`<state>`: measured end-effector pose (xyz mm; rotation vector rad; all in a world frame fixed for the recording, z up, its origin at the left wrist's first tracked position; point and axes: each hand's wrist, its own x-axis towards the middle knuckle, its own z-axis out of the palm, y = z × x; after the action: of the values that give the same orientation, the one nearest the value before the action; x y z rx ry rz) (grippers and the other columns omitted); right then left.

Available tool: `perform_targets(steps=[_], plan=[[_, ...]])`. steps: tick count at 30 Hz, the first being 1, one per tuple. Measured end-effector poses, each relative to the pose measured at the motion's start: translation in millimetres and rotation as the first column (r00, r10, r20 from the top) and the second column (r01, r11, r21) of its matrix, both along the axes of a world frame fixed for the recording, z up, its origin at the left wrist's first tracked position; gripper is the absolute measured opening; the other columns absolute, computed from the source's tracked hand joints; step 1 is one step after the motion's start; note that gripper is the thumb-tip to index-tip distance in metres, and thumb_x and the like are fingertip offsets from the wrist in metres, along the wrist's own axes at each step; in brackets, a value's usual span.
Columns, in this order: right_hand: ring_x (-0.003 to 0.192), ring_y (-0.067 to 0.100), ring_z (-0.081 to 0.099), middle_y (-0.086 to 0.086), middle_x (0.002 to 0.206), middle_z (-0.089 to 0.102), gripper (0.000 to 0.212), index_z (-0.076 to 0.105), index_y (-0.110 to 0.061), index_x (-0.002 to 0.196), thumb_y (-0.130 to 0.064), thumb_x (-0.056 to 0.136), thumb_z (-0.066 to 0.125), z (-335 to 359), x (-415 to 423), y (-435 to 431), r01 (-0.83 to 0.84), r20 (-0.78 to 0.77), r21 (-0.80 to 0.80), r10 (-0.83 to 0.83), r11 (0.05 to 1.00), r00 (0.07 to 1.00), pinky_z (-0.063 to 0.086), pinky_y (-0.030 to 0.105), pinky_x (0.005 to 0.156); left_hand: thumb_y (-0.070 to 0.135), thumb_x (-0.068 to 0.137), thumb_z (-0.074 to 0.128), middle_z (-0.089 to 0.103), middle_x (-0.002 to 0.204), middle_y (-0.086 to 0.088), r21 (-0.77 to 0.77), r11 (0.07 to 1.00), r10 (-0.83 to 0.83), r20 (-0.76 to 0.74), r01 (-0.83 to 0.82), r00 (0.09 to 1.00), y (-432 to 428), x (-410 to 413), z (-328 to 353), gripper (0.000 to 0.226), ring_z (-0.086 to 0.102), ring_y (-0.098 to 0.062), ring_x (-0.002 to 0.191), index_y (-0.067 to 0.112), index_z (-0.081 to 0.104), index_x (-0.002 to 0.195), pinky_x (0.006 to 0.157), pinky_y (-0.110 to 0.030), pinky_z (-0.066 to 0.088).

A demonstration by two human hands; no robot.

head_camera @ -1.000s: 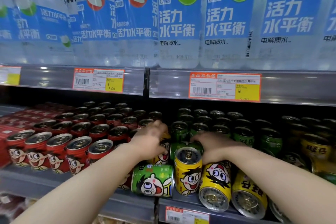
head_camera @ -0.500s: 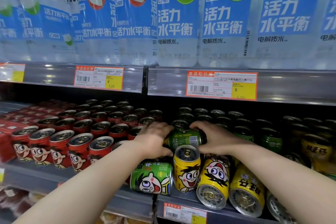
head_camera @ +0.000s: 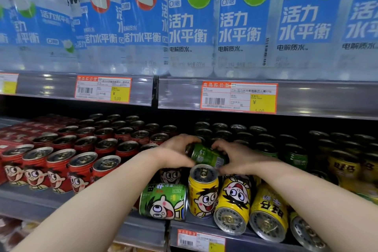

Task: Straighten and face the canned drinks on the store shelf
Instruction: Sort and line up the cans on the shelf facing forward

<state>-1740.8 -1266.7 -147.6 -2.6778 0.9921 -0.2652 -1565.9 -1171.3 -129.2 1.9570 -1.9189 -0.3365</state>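
A green can [head_camera: 205,155] lies on its side in the air above the front row, tilted, held from both ends. My left hand [head_camera: 177,152] grips its left end and my right hand [head_camera: 235,156] grips its right end. Just below stands an upright yellow can [head_camera: 203,191] with a cartoon face. To its left another green can [head_camera: 163,201] lies on its side at the shelf front. To the right, three yellow cans [head_camera: 233,203] lie tipped over with their ends toward me.
Neat rows of red cans [head_camera: 59,168] fill the shelf's left part. Green and yellow cans [head_camera: 296,155] stand further back on the right. The upper shelf edge with price tags [head_camera: 238,97] hangs close above, carrying large water bottles [head_camera: 190,26].
Both hands have taken hold of the lying green can and raised it off the cans beneath; it has turned a little between my hands.
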Motion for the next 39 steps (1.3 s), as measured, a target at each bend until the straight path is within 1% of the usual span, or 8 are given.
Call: perform_targets(steps=[6, 11, 18, 22, 29, 32, 36, 39], plan=[[0.124, 0.019, 0.047, 0.001, 0.143, 0.042, 0.08, 0.034, -0.024, 0.142, -0.032, 0.074, 0.075, -3.7, 0.7, -0.8, 0.008, -0.005, -0.002, -0.008, 1.0, 1.0, 0.041, 0.027, 0.099, 0.021, 0.077, 0.073, 0.048, 0.14, -0.003, -0.024, 1.0, 0.008, -0.119, -0.011, 0.993, -1.7, -4.8, 6.9, 0.067, 0.046, -0.017, 0.125, 0.018, 0.042, 0.137, 0.096, -0.019, 0.035], [0.11, 0.016, 0.053, 0.002, 0.131, 0.051, 0.066, 0.041, -0.025, 0.139, -0.029, 0.079, 0.069, -0.5, -9.9, -5.1, 0.013, -0.027, -0.018, -0.014, 1.0, 1.0, 0.046, 0.024, 0.089, 0.024, 0.084, 0.067, 0.042, 0.145, -0.001, -0.018, 1.0, 0.001, -0.103, -0.002, 0.995, -3.2, -10.1, 7.4, 0.066, 0.04, -0.016, 0.132, 0.018, 0.036, 0.142, 0.093, -0.014, 0.026], [0.117, 0.015, 0.052, 0.0, 0.132, 0.054, 0.046, 0.054, -0.021, 0.128, -0.027, 0.084, 0.064, 4.3, -34.9, -10.9, 0.08, -0.1, -0.053, -0.085, 0.995, 0.991, 0.041, 0.02, 0.092, 0.027, 0.082, 0.068, 0.041, 0.147, -0.002, -0.006, 0.999, 0.033, -0.026, -0.033, 0.999, -2.0, -9.9, 10.2, 0.068, 0.039, -0.018, 0.134, 0.023, 0.036, 0.142, 0.099, -0.019, 0.029], [0.121, 0.018, 0.049, 0.0, 0.135, 0.052, 0.05, 0.053, -0.022, 0.13, -0.033, 0.083, 0.066, 3.0, -44.9, -10.9, 0.091, -0.201, -0.061, -0.102, 0.994, 0.974, 0.042, 0.026, 0.098, 0.032, 0.081, 0.067, 0.037, 0.148, -0.002, 0.013, 0.999, 0.037, 0.151, -0.039, 0.988, -5.2, -16.8, 7.1, 0.068, 0.035, -0.021, 0.136, 0.026, 0.037, 0.141, 0.106, -0.026, 0.029], [0.129, 0.023, 0.042, 0.002, 0.145, 0.04, 0.075, 0.035, -0.028, 0.142, -0.035, 0.076, 0.071, 4.6, -58.2, -10.9, 0.184, -0.372, -0.025, -0.18, 0.983, 0.911, 0.041, 0.03, 0.101, 0.038, 0.093, 0.048, 0.057, 0.13, -0.004, 0.048, 0.995, 0.075, 0.138, -0.083, 0.988, -12.7, -16.9, -4.0, 0.036, 0.051, -0.024, 0.12, 0.021, 0.061, 0.121, 0.1, -0.034, 0.042], [0.129, 0.024, 0.043, 0.003, 0.146, 0.04, 0.084, 0.031, -0.027, 0.144, -0.039, 0.073, 0.074, 2.6, -58.8, -13.0, 0.245, -0.384, 0.025, -0.217, 0.969, 0.897, 0.042, 0.032, 0.101, 0.053, 0.09, 0.043, 0.039, 0.146, -0.002, 0.043, 0.997, 0.057, 0.232, -0.069, 0.971, -2.2, -26.6, -9.3, 0.051, 0.033, -0.025, 0.135, 0.028, 0.048, 0.134, 0.111, -0.04, 0.03], [0.124, 0.024, 0.047, 0.003, 0.141, 0.044, 0.081, 0.035, -0.025, 0.141, -0.039, 0.071, 0.075, -2.5, -56.3, -10.9, 0.267, -0.352, 0.02, -0.243, 0.964, 0.904, 0.044, 0.03, 0.094, 0.076, 0.079, 0.03, 0.004, 0.159, -0.003, 0.112, 0.992, 0.012, 0.327, -0.051, 0.945, 19.4, -55.8, -18.4, 0.082, -0.006, -0.027, 0.145, 0.032, 0.015, 0.147, 0.116, -0.052, -0.003], [0.114, 0.022, 0.051, 0.004, 0.134, 0.047, 0.076, 0.039, -0.025, 0.133, -0.034, 0.068, 0.077, -0.3, -57.4, -8.9, 0.254, -0.263, 0.028, -0.238, 0.967, 0.935, 0.046, 0.027, 0.083, 0.081, 0.069, 0.044, -0.004, 0.159, -0.004, 0.15, 0.987, 0.003, 0.365, -0.062, 0.931, 29.1, -68.6, -25.9, 0.104, -0.008, -0.03, 0.145, 0.03, 0.0, 0.148, 0.117, -0.049, 0.001]])
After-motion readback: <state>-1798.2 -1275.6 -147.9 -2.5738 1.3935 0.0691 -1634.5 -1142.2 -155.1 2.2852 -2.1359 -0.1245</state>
